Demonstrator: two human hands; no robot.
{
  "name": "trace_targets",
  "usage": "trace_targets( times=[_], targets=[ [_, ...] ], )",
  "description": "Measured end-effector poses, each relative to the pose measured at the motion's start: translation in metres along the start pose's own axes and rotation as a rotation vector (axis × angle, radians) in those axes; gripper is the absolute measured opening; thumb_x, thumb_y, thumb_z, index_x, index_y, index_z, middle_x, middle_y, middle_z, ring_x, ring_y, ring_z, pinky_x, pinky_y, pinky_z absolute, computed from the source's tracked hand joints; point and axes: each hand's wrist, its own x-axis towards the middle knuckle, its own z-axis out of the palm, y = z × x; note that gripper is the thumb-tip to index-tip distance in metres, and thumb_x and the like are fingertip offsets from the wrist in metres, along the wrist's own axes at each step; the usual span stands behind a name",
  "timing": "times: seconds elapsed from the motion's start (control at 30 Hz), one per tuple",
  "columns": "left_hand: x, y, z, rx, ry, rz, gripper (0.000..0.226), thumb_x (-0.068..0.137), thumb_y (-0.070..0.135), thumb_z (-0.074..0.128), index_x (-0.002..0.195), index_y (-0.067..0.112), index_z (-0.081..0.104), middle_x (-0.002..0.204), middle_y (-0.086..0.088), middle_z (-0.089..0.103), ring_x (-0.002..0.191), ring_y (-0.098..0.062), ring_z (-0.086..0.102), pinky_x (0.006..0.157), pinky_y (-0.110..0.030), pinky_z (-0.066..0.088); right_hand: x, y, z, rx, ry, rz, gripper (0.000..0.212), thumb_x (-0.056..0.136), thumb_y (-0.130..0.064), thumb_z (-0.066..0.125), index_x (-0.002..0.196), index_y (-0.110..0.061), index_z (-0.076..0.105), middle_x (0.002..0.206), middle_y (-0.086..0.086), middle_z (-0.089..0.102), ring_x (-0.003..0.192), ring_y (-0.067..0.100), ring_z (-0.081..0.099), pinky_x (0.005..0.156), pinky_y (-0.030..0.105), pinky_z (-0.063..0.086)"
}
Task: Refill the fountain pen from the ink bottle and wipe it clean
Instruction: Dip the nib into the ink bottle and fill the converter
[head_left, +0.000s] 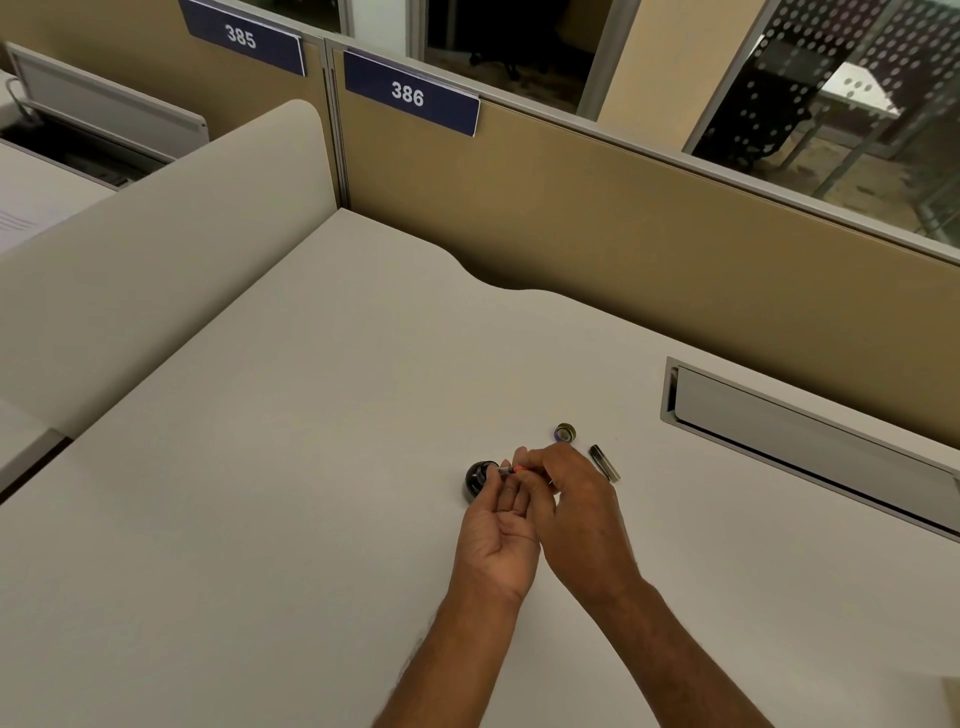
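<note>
The left hand (498, 525) lies palm-up over the middle of the bench (270, 467), well in from its near edge. Its fingers (511, 491) reach to the fountain pen (511, 470), probably to steady it. Whether they pinch it or only touch it is too small to tell. The right hand (571, 499) grips the pen's rear end with curled fingers, likely to work the filler. The pen lies almost level, its tip at the mouth of the ink bottle (479, 482), which stands open just left of both hands, so the refill looks under way and wiping is still to come. A loose dark pen part (605, 462), barrel or cap, lies just right of the hands, parked out of the way. The bottle cap (566, 432) sits just beyond them. Further right is a cable hatch (810, 441), near the bench's far edge.
</note>
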Motion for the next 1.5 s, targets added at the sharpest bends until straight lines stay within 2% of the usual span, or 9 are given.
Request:
trace_targets(
  times=[0.07,0.2,0.37,0.43,0.57,0.73,1.0,1.27,1.5],
  targets=[
    [0.0008,0.0,-0.0007,-0.009,0.005,-0.006,0.028,0.104,0.016,0.053,0.104,-0.007,0.068,0.096,-0.024,0.078,0.1,-0.031,0.071,0.095,-0.037,0.06,0.0001,0.0001,-0.0009,-0.001,0.011,0.0,0.008,0.094,-0.005,0.066,0.095,-0.012,0.071,0.09,0.0,0.073,0.088,0.016,0.068,0.079,0.037,0.059],
    [-0.0001,-0.0003,-0.0002,-0.02,-0.024,-0.004,0.029,0.105,0.016,0.052,0.104,-0.009,0.068,0.096,-0.025,0.078,0.078,-0.034,0.08,0.061,-0.038,0.066,-0.0003,0.0,-0.0012,-0.03,0.037,-0.015,0.006,0.094,-0.008,0.068,0.092,-0.014,0.07,0.087,-0.001,0.072,0.084,0.016,0.067,0.076,0.037,0.059],
    [-0.0014,-0.0002,-0.0002,0.006,-0.028,-0.002,0.028,0.105,0.017,0.053,0.101,-0.005,0.069,0.09,-0.023,0.079,0.075,-0.033,0.08,0.053,-0.038,0.064,-0.0012,0.0017,-0.0013,-0.025,0.013,-0.013,0.013,0.094,-0.007,0.066,0.101,-0.017,0.071,0.094,-0.007,0.072,0.089,0.009,0.065,0.078,0.029,0.056],
    [-0.0014,-0.0005,-0.0008,0.003,-0.034,-0.002,0.027,0.105,0.017,0.053,0.103,-0.005,0.068,0.092,-0.023,0.079,0.078,-0.033,0.08,0.055,-0.038,0.064,-0.002,0.0022,-0.0008,-0.007,0.019,-0.007,0.014,0.094,-0.005,0.066,0.101,-0.016,0.071,0.096,-0.006,0.073,0.091,0.008,0.066,0.082,0.028,0.057],
    [-0.0002,0.0001,-0.0033,0.007,-0.032,-0.015,0.031,0.105,0.018,0.052,0.11,-0.007,0.069,0.101,-0.024,0.078,0.094,-0.033,0.077,0.083,-0.04,0.063,-0.0022,0.0012,0.0012,-0.008,0.031,0.004,0.009,0.093,-0.008,0.068,0.094,-0.016,0.071,0.088,-0.005,0.073,0.084,0.011,0.067,0.077,0.033,0.059],
    [-0.0022,-0.0003,-0.0019,-0.021,-0.055,-0.027,0.031,0.105,0.017,0.052,0.105,-0.008,0.07,0.093,-0.026,0.079,0.076,-0.036,0.08,0.05,-0.04,0.063,-0.0038,0.001,-0.0004,-0.056,0.053,-0.006,0.008,0.093,-0.016,0.07,0.098,-0.022,0.071,0.089,-0.013,0.07,0.082,0.004,0.064,0.072,0.026,0.057],
    [-0.0001,-0.0009,-0.001,-0.04,-0.061,-0.007,0.024,0.104,0.014,0.054,0.108,-0.006,0.067,0.095,-0.025,0.079,0.079,-0.034,0.081,0.055,-0.038,0.065,-0.0034,0.0039,0.003,-0.035,0.038,0.007,0.011,0.094,-0.008,0.067,0.099,-0.016,0.073,0.093,-0.005,0.074,0.087,0.013,0.068,0.075,0.036,0.059],
    [-0.0007,-0.0013,0.0002,-0.025,-0.08,-0.033,0.035,0.105,0.016,0.052,0.095,-0.008,0.075,0.091,-0.026,0.08,0.076,-0.038,0.08,0.05,-0.045,0.063,-0.0034,0.0058,0.0035,-0.051,0.043,0.016,0.01,0.093,-0.017,0.069,0.099,-0.026,0.069,0.089,-0.019,0.067,0.085,-0.002,0.062,0.07,0.02,0.053],
    [-0.0043,-0.002,0.0019,-0.051,-0.095,-0.056,0.039,0.105,0.018,0.051,0.096,-0.011,0.076,0.091,-0.027,0.079,0.075,-0.038,0.08,0.049,-0.045,0.063,-0.0032,0.0027,0.0063,-0.074,0.078,0.001,0.003,0.092,-0.016,0.071,0.092,-0.019,0.07,0.084,-0.008,0.071,0.078,0.007,0.065,0.068,0.026,0.057]
  ],
)
